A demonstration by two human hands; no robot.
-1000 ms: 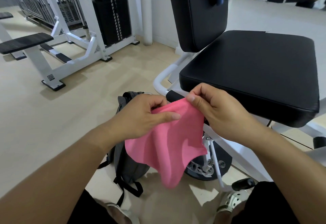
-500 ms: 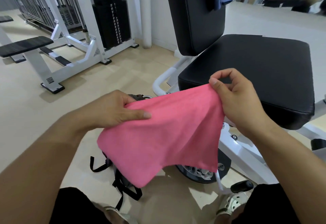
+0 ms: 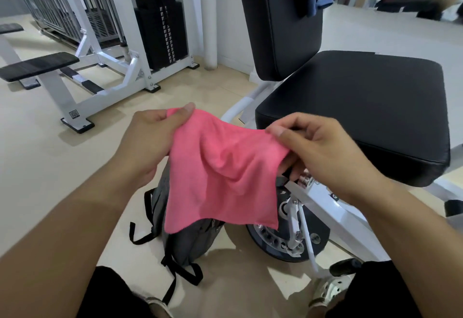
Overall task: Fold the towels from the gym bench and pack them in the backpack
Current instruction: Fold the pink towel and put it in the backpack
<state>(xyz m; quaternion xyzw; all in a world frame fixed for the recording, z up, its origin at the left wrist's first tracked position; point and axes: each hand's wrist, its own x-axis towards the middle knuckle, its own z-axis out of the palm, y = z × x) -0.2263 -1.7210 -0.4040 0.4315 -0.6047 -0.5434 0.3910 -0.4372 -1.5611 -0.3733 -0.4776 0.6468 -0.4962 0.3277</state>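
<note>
- The pink towel (image 3: 223,170) hangs in the air above the backpack, held at its two upper corners, one by the left hand (image 3: 152,139) and one by the right hand (image 3: 318,150). The cloth is wrinkled in the middle and its lower edge hangs loose.
- The grey backpack (image 3: 188,240) stands on the floor just beside the bench frame, partly hidden behind the towel. Its black straps lie on the floor.

Soft matt pink cloth towel (image 3: 223,167) at centre; grey woven fabric backpack (image 3: 185,240) below; smooth black padded seat (image 3: 363,107) right; glossy white-painted metal frame (image 3: 325,207)
</note>
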